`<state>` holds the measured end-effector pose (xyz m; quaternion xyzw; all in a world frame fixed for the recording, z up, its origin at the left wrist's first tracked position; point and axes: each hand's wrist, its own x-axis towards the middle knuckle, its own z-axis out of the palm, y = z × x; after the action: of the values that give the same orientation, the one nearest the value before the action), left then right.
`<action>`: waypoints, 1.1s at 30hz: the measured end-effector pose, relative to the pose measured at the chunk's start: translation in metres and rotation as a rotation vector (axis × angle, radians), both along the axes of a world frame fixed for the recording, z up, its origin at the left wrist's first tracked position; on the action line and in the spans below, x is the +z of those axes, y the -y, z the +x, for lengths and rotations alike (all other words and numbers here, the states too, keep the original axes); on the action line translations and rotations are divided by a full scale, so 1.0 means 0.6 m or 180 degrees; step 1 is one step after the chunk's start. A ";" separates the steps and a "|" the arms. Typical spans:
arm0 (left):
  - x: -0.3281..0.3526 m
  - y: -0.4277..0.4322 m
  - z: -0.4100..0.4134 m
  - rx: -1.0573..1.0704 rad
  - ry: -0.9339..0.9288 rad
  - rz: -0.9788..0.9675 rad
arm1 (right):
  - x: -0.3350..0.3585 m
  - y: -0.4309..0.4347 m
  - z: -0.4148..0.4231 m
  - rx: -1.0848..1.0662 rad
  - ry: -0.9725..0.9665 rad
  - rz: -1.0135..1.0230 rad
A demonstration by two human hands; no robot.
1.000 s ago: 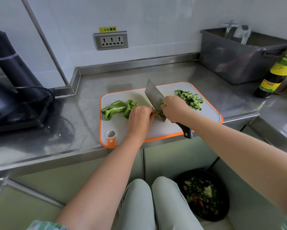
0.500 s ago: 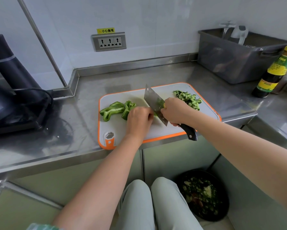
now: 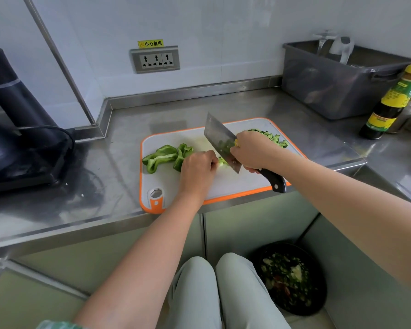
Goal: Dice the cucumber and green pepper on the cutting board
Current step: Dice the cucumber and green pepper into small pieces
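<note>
The steel worktop (image 3: 247, 108) carries the cutting board (image 3: 171, 176). The right hand (image 3: 254, 150) wraps the cleaver (image 3: 219, 138) by its handle, blade tipped over the board. The left hand (image 3: 197, 173) has its fingers (image 3: 211, 160) curled down, pinning a pale cucumber stub (image 3: 221, 161) that pokes out just right of them, at the blade's edge. Its long axis seems to run across the blade. Green pepper (image 3: 162, 156) lies just left of those fingers, and diced cucumber (image 3: 274, 138) is heaped beyond the right hand. I judge the next cut falls close to the left fingertips.
</note>
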<state>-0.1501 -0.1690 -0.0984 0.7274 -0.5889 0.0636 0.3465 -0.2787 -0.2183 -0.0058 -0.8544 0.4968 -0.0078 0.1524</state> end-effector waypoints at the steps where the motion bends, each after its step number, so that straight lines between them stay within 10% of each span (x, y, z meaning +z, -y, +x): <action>1: 0.000 -0.001 0.000 -0.0015 -0.0006 -0.0002 | 0.000 -0.002 0.001 0.0038 -0.0071 0.0022; 18: 0.000 -0.005 0.002 0.0058 0.0252 -0.0045 | -0.032 0.003 0.002 -0.0201 0.0599 -0.0094; 33: 0.008 -0.009 0.002 0.0109 0.0412 0.0179 | -0.040 -0.016 0.025 -0.0026 -0.0011 -0.0143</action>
<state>-0.1492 -0.1635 -0.0935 0.7411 -0.5992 0.0998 0.2860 -0.2639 -0.2087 -0.0299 -0.8556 0.5002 -0.0181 0.1322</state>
